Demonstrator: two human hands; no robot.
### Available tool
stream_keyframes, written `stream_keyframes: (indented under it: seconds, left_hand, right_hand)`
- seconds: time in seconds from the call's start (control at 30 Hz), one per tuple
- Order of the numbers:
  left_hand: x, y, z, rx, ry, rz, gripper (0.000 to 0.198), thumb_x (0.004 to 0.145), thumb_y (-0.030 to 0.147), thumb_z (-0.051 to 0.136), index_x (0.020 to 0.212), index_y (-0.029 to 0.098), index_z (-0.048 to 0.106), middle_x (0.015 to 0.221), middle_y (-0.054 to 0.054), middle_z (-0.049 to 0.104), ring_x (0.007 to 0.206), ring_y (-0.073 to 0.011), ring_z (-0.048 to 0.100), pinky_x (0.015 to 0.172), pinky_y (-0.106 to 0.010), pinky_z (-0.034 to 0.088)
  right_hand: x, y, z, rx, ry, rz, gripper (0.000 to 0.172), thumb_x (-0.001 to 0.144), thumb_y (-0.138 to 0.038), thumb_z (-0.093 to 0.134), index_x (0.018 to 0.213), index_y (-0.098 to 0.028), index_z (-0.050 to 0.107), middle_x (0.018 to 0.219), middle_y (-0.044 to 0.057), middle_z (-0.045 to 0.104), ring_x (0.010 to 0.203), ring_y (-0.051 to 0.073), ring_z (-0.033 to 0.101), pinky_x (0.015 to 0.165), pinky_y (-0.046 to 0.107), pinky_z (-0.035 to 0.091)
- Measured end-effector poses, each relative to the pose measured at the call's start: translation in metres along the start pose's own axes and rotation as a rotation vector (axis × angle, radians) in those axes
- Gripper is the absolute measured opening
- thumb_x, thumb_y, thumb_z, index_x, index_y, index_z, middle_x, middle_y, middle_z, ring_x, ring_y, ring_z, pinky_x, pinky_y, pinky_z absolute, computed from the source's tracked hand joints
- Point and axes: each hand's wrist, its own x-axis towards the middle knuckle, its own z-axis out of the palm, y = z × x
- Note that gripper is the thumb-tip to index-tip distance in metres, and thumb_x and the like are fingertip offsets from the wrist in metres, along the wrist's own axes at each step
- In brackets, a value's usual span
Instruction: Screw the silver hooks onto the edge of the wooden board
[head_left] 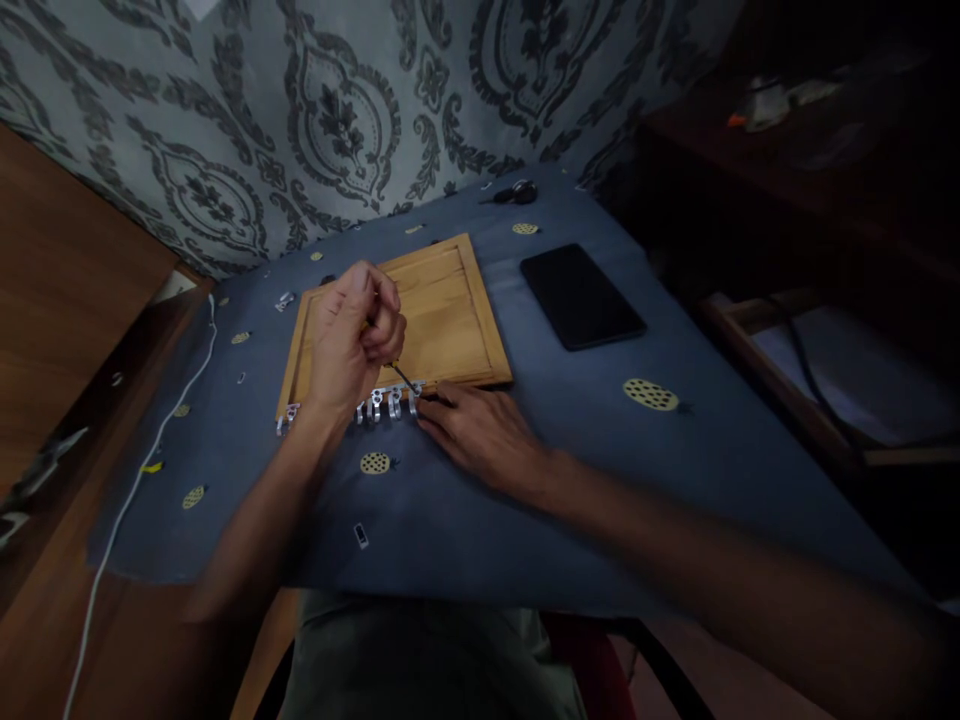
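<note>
A framed wooden panel (442, 310) lies on the blue tablecloth, with several silver metal hooks (376, 402) in a row along its near edge. My left hand (360, 325) is closed in a fist above the panel, around a screwdriver (401, 375) whose handle is mostly hidden. Its thin shaft slants down to the rightmost hook (413, 400). At that same hook, the fingertips of my right hand (480, 430) pinch against the panel's edge. Another silver hook (292, 411) sits apart at the panel's left corner.
A black tablet (581, 297) lies right of the panel. Beyond it is a dark object like scissors or keys (517, 192). One loose silver piece (284, 300) rests left of the panel. A white cable (169, 420) runs down the table's left side. Patterned wallpaper (337, 110) rises behind.
</note>
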Motion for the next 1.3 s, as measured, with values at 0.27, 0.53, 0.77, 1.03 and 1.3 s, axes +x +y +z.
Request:
stream_keyframes:
  seconds: [0.27,0.53,0.77,1.03,1.3]
  left_hand:
    - [-0.007,0.003,0.006,0.035,0.186,0.156,0.030,0.096,0.040,0.070,0.074,0.021,0.059,0.049,0.010,0.025,0.039,-0.0061,0.018,0.038,-0.019,0.020]
    - [-0.008,0.011,0.011,0.047,0.295,0.220,0.033,0.096,0.041,0.070,0.073,0.021,0.058,0.050,0.009,0.024,0.039,-0.0063,0.018,0.037,-0.021,0.017]
    - [-0.009,0.006,0.017,0.035,0.278,0.242,0.032,0.094,0.040,0.073,0.072,0.020,0.061,0.048,0.009,0.028,0.039,-0.0059,0.019,0.037,-0.020,0.017]
    - [-0.010,0.001,0.018,0.035,0.278,0.236,0.033,0.097,0.039,0.070,0.072,0.020,0.059,0.049,0.009,0.028,0.038,-0.0059,0.018,0.037,-0.019,0.018]
    - [-0.013,-0.003,0.020,0.020,0.296,0.197,0.033,0.099,0.036,0.067,0.073,0.019,0.059,0.049,0.010,0.029,0.039,-0.0054,0.019,0.038,-0.017,0.019]
  right_hand:
    - [-0.001,-0.001,-0.003,0.025,-0.032,0.006,0.029,0.107,-0.031,0.052,0.129,-0.023,0.070,0.119,0.009,0.073,0.100,0.022,0.070,0.074,0.029,0.046]
    - [-0.001,-0.002,-0.005,0.004,-0.029,0.010,0.030,0.108,-0.032,0.050,0.129,-0.024,0.070,0.118,0.010,0.074,0.098,0.023,0.070,0.074,0.031,0.047]
    - [-0.001,-0.004,-0.009,0.013,-0.064,0.030,0.029,0.108,-0.032,0.050,0.128,-0.024,0.070,0.119,0.010,0.074,0.100,0.022,0.070,0.073,0.029,0.046]
    - [-0.001,-0.002,-0.005,0.020,-0.022,0.011,0.026,0.107,-0.031,0.054,0.125,-0.023,0.071,0.115,0.009,0.075,0.095,0.021,0.069,0.070,0.028,0.044]
    - [-0.001,-0.002,-0.004,0.007,-0.020,0.006,0.028,0.108,-0.031,0.050,0.125,-0.023,0.071,0.114,0.009,0.074,0.094,0.021,0.068,0.071,0.029,0.043]
